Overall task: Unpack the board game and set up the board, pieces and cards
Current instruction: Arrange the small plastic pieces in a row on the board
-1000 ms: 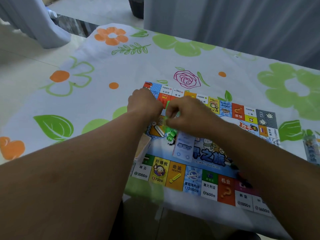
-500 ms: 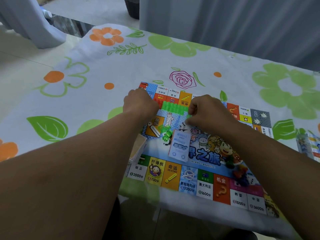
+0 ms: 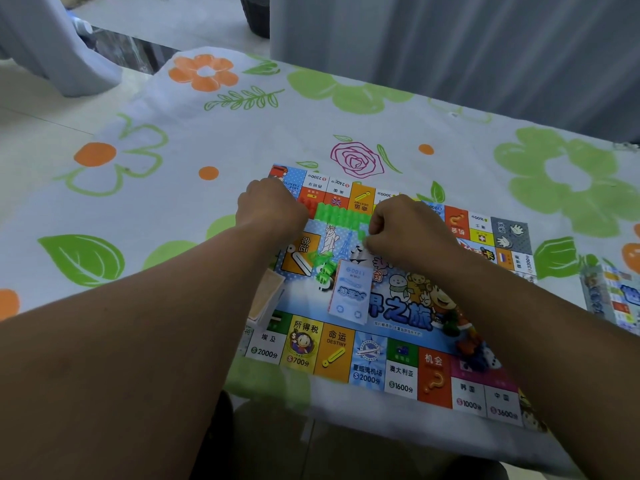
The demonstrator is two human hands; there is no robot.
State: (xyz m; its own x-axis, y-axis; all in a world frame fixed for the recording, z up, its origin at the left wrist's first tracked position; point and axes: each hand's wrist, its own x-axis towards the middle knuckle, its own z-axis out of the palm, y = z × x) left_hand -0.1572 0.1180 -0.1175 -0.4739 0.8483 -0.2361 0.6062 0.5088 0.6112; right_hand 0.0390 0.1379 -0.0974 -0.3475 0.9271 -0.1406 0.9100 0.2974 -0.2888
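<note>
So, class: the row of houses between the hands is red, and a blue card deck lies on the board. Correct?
No: the head view shows the row of houses between the left hand and right hand is green, not red. The blue card deck is on the board.

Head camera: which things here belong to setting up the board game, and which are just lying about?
Job: board, green houses, blue cards, orange cards, tokens, box.
Lying about: tablecloth, curtain, bin.
</note>
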